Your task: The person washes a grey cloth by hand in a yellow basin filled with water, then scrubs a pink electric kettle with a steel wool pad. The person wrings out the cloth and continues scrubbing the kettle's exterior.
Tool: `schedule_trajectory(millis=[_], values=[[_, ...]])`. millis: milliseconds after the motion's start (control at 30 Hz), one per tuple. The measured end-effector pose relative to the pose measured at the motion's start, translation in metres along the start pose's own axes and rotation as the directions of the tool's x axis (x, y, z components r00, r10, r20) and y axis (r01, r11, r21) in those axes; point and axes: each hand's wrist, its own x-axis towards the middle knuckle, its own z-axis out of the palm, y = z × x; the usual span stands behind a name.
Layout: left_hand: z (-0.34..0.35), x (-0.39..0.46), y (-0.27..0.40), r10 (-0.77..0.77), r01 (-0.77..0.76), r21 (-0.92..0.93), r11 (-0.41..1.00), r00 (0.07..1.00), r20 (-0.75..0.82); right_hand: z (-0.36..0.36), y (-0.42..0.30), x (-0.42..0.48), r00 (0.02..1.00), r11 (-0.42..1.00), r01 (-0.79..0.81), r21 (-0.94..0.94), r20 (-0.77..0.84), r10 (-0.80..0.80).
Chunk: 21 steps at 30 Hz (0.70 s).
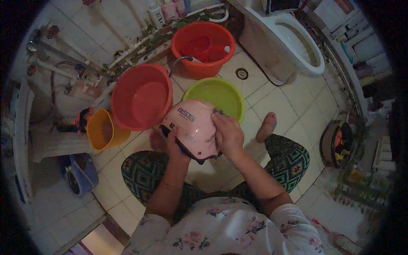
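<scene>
A pink helmet [193,127] with a black lower rim is held above the floor between my knees. My left hand [177,145] grips its lower left edge, with the thumb over the rim. Curled against its right side, my right hand [230,135] has a small dark bristly thing [219,111] showing past the fingertips; most of that thing is hidden. Grey smears mark the shell near these fingers. Just beyond the helmet is a yellow-green basin [241,105], partly covered by it.
A red basin [116,108], an orange-red bucket [204,71] with a hose in it and a yellow bucket [120,135] stand on the tiles. A floor drain [242,73] lies near the white toilet [280,47]. At right is a round bin [328,145].
</scene>
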Motion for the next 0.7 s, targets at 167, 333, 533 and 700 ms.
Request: schedule_trajectory(millis=[167,333,533,700], values=[[-0.01,-0.006,-0.008,0.024,-0.028,0.036,0.999,0.994,0.106,-0.008,0.019,0.007,0.979,0.977,-0.193,0.095,0.091,0.185],[-0.008,-0.005,-0.012,0.043,-0.06,0.176,0.983,0.994,0.102,-0.015,-0.015,0.008,0.992,0.993,0.116,0.027,-0.044,-0.115],[-0.037,0.012,-0.016,-0.097,0.078,0.138,0.987,0.985,0.143,-0.009,-0.002,0.0,0.996,0.997,-0.082,0.012,-0.029,0.082],[-0.045,0.012,-0.015,-0.101,0.055,0.249,0.967,0.979,0.177,-0.016,-0.011,-0.021,0.98,0.98,0.197,-0.04,0.043,-0.195]])
